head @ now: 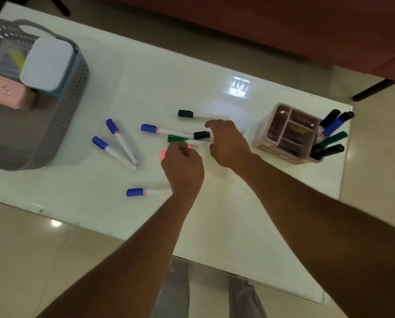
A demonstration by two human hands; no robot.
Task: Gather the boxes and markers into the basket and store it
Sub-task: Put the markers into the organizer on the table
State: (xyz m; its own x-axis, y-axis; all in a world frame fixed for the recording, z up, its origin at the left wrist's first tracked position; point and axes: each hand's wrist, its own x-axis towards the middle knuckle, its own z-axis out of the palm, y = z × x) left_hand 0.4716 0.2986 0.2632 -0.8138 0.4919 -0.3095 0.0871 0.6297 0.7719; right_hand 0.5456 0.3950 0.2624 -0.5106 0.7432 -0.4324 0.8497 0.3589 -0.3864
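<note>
The right hand (228, 143) holds a bunch of markers (191, 136); the left hand (182, 166) pinches the green one. The basket (63, 125) (boxes (47, 63) inside) sits far left. Too many markers could slip out.

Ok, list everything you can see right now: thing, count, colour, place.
Table: one, white, under everything.
Basket: one, grey, table's left end.
Boxes in the basket: white-lidded box, pink box, clear box.
Blue-capped markers: four loose.
Black-capped markers: one loose, one at the right hand.
Green marker: one, between the hands.
Pen holder: one, pinkish, right.
Markers beside the holder: several, black, blue, green.
Left hand: grip curled, contents unclear.
Right hand: over the marker cluster.
</note>
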